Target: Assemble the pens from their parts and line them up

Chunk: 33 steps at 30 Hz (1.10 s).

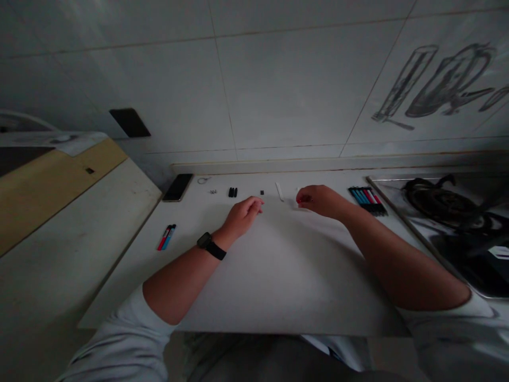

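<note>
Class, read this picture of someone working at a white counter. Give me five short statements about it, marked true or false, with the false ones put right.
1. A dark watch is worn on the left wrist. True.
2. The phone lies on the stove. False: the phone lies at the far left corner of the counter.
3. Something red shows at the fingertips of the right hand. True.
4. The thin white strip is in the left hand. False: the white strip lies on the counter between the left hand and the right.
5. The row of pens beside the stove includes blue and red ones. True.
</note>
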Each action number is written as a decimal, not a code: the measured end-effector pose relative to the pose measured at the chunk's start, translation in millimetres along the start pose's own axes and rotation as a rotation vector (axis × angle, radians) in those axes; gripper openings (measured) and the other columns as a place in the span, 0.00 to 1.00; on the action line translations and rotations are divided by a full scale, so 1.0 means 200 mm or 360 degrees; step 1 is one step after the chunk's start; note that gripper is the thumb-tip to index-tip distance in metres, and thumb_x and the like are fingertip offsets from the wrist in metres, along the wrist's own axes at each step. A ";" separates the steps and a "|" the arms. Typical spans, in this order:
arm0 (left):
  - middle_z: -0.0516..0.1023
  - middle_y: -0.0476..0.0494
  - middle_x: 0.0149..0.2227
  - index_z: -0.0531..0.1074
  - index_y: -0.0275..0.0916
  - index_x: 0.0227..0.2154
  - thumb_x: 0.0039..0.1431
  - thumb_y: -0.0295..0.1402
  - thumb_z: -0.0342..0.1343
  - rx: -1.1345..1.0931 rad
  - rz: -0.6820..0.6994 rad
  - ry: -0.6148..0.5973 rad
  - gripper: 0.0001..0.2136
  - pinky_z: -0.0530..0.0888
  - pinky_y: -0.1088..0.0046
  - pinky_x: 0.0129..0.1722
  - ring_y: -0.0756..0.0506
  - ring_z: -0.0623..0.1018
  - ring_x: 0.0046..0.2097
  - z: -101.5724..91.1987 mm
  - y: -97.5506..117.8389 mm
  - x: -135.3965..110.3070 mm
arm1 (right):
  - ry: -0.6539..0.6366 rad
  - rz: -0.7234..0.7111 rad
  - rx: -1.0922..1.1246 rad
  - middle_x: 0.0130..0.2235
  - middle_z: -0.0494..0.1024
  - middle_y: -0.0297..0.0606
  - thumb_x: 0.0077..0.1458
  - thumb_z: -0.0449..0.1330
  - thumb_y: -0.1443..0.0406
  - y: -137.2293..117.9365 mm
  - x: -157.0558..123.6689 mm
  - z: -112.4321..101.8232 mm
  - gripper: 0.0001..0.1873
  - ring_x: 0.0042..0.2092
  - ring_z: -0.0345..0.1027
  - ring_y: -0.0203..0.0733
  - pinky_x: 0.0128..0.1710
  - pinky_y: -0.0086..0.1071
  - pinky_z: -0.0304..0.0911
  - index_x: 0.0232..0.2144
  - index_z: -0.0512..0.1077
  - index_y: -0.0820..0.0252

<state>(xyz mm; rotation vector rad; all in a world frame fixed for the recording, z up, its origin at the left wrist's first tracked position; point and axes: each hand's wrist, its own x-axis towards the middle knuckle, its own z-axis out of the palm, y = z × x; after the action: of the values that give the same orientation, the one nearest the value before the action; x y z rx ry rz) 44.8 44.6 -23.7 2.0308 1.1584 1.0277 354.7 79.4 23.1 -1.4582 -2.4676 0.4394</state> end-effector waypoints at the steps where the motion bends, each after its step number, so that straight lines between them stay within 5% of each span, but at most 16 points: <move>1: 0.82 0.45 0.37 0.75 0.40 0.45 0.74 0.44 0.47 0.0023 -0.0004 0.0003 0.16 0.74 0.71 0.41 0.47 0.80 0.39 0.00 0.00 0.00 | -0.0068 0.0025 -0.0086 0.35 0.82 0.36 0.56 0.64 0.64 0.01 0.00 0.01 0.06 0.35 0.73 0.41 0.36 0.32 0.62 0.36 0.79 0.55; 6: 0.81 0.47 0.35 0.75 0.41 0.43 0.72 0.41 0.50 0.0130 0.0016 0.0012 0.12 0.71 0.72 0.38 0.48 0.78 0.36 0.00 -0.02 0.01 | -0.0298 0.0049 -0.0203 0.36 0.83 0.37 0.54 0.65 0.67 0.04 0.01 0.07 0.04 0.36 0.75 0.43 0.36 0.32 0.62 0.34 0.79 0.55; 20: 0.81 0.48 0.35 0.76 0.42 0.42 0.71 0.37 0.52 0.0239 0.0018 0.0099 0.09 0.71 0.72 0.37 0.48 0.78 0.36 -0.02 -0.03 0.03 | -0.0425 -0.0063 -0.0159 0.40 0.82 0.39 0.56 0.64 0.65 -0.05 0.00 0.08 0.07 0.39 0.72 0.42 0.38 0.32 0.60 0.38 0.78 0.57; 24: 0.81 0.47 0.39 0.76 0.42 0.43 0.67 0.34 0.57 0.0377 0.0049 0.0364 0.06 0.72 0.70 0.39 0.48 0.77 0.36 -0.13 -0.07 0.08 | -0.0456 -0.0057 -0.0166 0.39 0.81 0.39 0.57 0.64 0.63 -0.06 -0.01 0.06 0.06 0.39 0.73 0.43 0.38 0.32 0.61 0.38 0.78 0.57; 29: 0.78 0.42 0.43 0.73 0.40 0.50 0.63 0.29 0.59 0.0663 -0.0097 0.0807 0.13 0.75 0.66 0.45 0.46 0.76 0.38 -0.37 -0.26 0.12 | -0.0212 -0.0221 -0.0141 0.41 0.81 0.42 0.61 0.62 0.58 -0.12 -0.02 0.00 0.11 0.39 0.73 0.44 0.40 0.34 0.64 0.42 0.79 0.57; 33: 0.74 0.36 0.52 0.71 0.39 0.54 0.60 0.23 0.59 0.0935 -0.0311 0.0764 0.19 0.74 0.61 0.56 0.41 0.77 0.51 -0.47 -0.44 0.11 | 0.0016 -0.0386 -0.0021 0.41 0.81 0.41 0.64 0.59 0.57 -0.23 0.02 -0.03 0.12 0.39 0.75 0.43 0.42 0.34 0.66 0.41 0.80 0.56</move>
<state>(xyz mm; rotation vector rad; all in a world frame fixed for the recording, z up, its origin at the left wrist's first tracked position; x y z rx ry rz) -66.1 113.9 -35.1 2.0775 2.0678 1.2123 318.0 62.6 46.3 -1.1418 -2.5994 0.3662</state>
